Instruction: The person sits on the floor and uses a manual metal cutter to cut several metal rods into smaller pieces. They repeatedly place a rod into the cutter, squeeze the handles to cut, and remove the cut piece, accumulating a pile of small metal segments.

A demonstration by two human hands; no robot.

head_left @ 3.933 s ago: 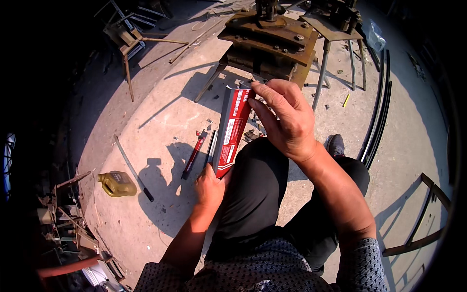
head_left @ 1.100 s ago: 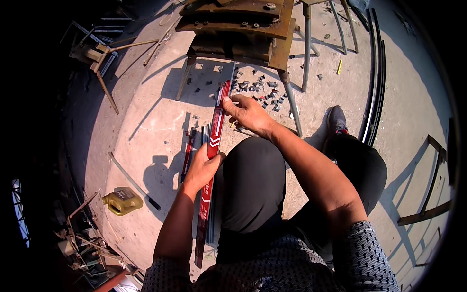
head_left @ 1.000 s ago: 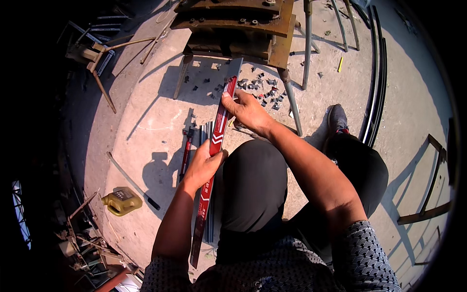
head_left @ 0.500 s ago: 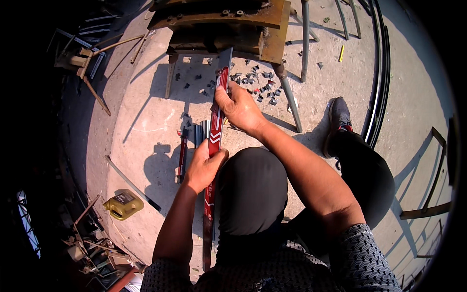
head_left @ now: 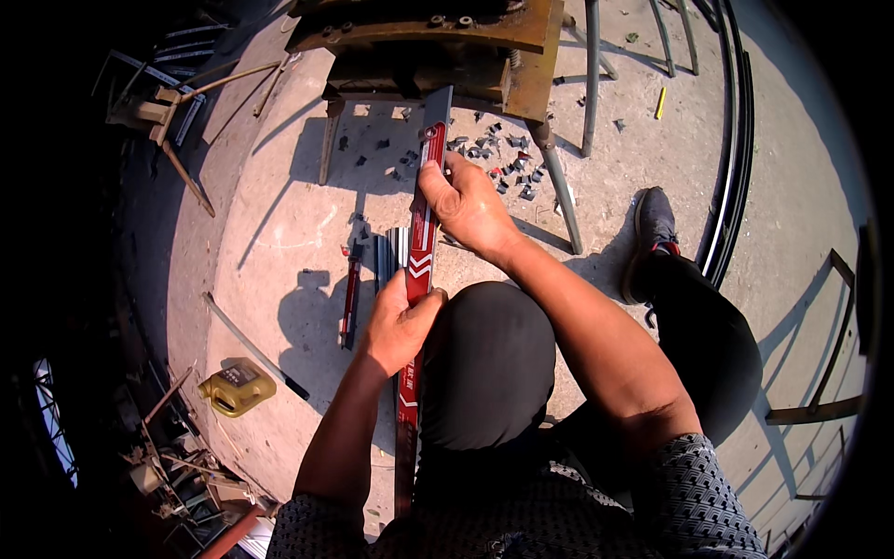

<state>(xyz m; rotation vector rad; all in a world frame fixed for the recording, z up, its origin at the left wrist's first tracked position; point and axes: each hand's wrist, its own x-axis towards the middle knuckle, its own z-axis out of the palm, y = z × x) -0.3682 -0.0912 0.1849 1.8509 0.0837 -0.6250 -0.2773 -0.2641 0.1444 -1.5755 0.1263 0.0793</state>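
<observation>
A long, narrow metal profile (head_left: 422, 244) with red-and-white printed film runs away from me beside my bent knee. My left hand (head_left: 400, 326) is closed around its middle, thumb on the near side. Farther up, my right hand (head_left: 468, 205) grips it by the edge, with the thumb lying along the printed face. The bare grey far end of the profile reaches just in front of a rusty steel machine frame (head_left: 526, 65); I cannot tell whether they touch. Its near end runs down past my left forearm.
Small dark metal offcuts (head_left: 484, 147) litter the concrete under the machine. More profiles (head_left: 384, 256) and a red strip (head_left: 351, 298) lie beyond my left hand. At left are a gold jug (head_left: 237, 387) and a rod (head_left: 251, 345). Long dark bars (head_left: 731, 186) lie at right.
The profile has shifted slightly right and rolled so that more of its red face shows. Both hands moved with it, keeping their hold.
</observation>
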